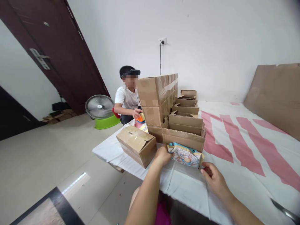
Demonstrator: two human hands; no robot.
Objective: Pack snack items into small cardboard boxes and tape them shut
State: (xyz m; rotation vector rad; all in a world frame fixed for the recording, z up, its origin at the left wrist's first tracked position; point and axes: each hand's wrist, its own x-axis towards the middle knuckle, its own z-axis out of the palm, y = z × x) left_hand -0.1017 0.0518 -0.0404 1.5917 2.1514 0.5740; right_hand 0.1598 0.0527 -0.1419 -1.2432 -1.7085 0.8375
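Observation:
A soft printed pack (pixel 186 156), with cartoon pictures and a blue edge, stands upright against the front of an open cardboard box (pixel 185 137). My left hand (pixel 163 155) has its fingers closed on the pack's left end. At the right end, my right hand (pixel 214 176) holds the lower corner between thumb and curled fingers. Part of the pack's ends is hidden by my fingers. Just left of my left hand lies a taped cardboard box (pixel 134 145) on the white cloth.
Closed cartons (pixel 156 93) are stacked behind, beside a row of open boxes (pixel 185 111). A person (pixel 127 100) sits across, a hand on something orange (pixel 140 118). A fan (pixel 100 107) stands on the floor. A metal blade-like object (pixel 284 211) lies on the red-and-white cloth (pixel 246 140).

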